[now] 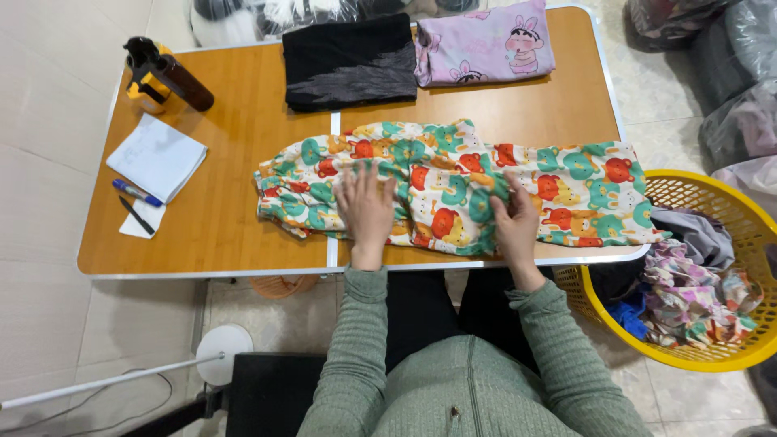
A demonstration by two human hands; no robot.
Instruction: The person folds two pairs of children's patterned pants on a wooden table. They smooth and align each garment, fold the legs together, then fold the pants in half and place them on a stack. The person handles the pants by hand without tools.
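Two hands work a printed garment point(453, 182) on the table point(227, 218): left hand point(366, 210) flat, fingers spread; right hand point(514, 222) pinching a fold.

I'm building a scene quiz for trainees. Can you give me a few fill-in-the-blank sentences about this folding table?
1. The left hand lies flat on the ____-print garment.
2. The laundry basket is ____.
3. The pink folded garment lies beside a ____ one.
4. The pens lie near a spray ____.

Missing: animal; yellow; black; bottle
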